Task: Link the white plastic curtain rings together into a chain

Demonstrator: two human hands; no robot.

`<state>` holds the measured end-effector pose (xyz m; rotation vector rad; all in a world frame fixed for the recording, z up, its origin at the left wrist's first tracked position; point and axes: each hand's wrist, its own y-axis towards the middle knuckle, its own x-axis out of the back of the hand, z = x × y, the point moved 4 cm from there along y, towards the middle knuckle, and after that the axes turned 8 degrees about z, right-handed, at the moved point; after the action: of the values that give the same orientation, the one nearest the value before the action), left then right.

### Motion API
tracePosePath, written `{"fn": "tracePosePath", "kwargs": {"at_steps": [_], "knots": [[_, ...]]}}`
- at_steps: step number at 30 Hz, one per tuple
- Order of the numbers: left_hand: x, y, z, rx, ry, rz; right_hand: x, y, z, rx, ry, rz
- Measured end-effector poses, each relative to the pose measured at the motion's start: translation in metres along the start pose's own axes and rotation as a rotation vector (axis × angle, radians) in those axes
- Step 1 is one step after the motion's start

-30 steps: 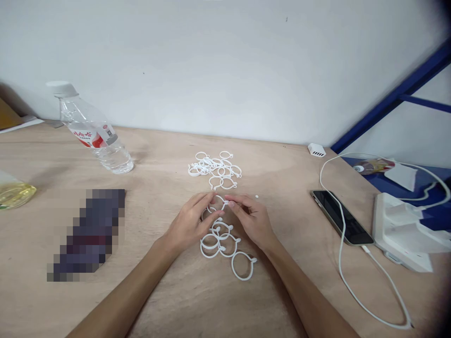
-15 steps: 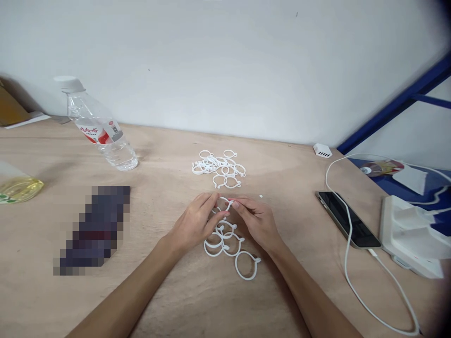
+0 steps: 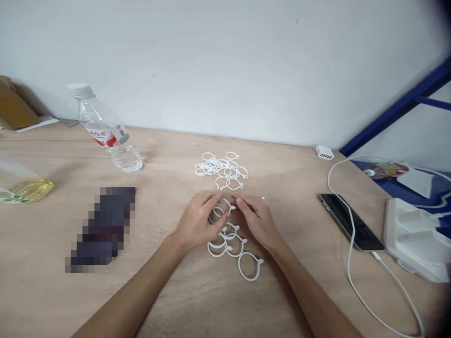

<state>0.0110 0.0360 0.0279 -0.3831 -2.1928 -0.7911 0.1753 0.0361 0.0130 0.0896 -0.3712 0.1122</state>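
Head view: a white curtain ring (image 3: 229, 203) sits between the left hand (image 3: 200, 219), arched around it, and right hand (image 3: 256, 218), fingertips bunched beside its tab (image 3: 233, 207); whether either grips is unclear. Likely light, stiff plastic, best pinched there.

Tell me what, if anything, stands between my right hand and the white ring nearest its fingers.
Nothing visible stands in the way. The right hand is just to the right of the white ring; the left hand is around the ring's opposite side.
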Motion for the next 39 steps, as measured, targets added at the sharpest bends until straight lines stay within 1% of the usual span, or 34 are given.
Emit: {"fn": "tracePosePath", "kwargs": {"at_steps": [3, 5, 7, 11, 14, 17, 20, 22, 24, 27, 29, 31, 33, 35, 37, 39], "knots": [[-0.001, 0.002, -0.002, 0.005, 0.024, 0.068, 0.001, 0.009, -0.002, -0.027, -0.112, 0.005], [-0.002, 0.004, -0.003, 0.012, 0.024, 0.115, 0.000, 0.018, -0.001, -0.021, -0.168, 0.046], [-0.001, 0.004, -0.003, 0.017, 0.009, 0.140, -0.002, 0.028, 0.000, -0.022, -0.282, 0.088], [0.002, 0.004, -0.005, 0.000, -0.060, 0.107, -0.011, 0.044, 0.004, -0.009, -0.626, 0.133], [0.004, 0.003, -0.004, 0.008, -0.087, 0.033, -0.016, 0.045, 0.006, 0.031, -0.697, 0.109], [0.005, 0.002, 0.002, 0.076, -0.052, -0.063, -0.016, 0.037, 0.007, 0.040, -0.600, 0.095], [0.005, 0.000, 0.008, 0.169, -0.023, -0.120, -0.011, 0.026, 0.007, 0.040, -0.347, 0.117], [0.005, 0.000, 0.009, 0.174, -0.051, -0.118, -0.005, 0.018, 0.005, 0.025, -0.163, 0.139], [0.005, 0.000, 0.007, 0.134, -0.096, -0.077, 0.002, 0.013, 0.002, 0.019, -0.045, 0.146], [0.004, 0.000, 0.000, 0.069, -0.138, 0.037, 0.009, 0.009, 0.002, 0.056, 0.018, 0.156], [0.003, 0.000, -0.002, 0.057, -0.156, 0.110, 0.007, 0.009, 0.003, 0.083, 0.028, 0.206], [0.001, 0.000, -0.003, 0.051, -0.164, 0.157, 0.003, 0.009, 0.005, 0.091, 0.031, 0.263], [-0.001, 0.001, -0.004, 0.023, -0.155, 0.181, 0.000, 0.009, 0.006, 0.103, 0.040, 0.284], [-0.003, 0.003, -0.004, -0.017, -0.146, 0.195, -0.002, 0.009, 0.007, 0.128, 0.053, 0.275], [-0.004, 0.004, -0.003, -0.022, -0.152, 0.212, -0.002, 0.008, 0.007, 0.138, 0.076, 0.245], [-0.004, 0.004, -0.001, 0.007, -0.154, 0.204, 0.000, 0.008, 0.004, 0.093, 0.132, 0.189]]}}
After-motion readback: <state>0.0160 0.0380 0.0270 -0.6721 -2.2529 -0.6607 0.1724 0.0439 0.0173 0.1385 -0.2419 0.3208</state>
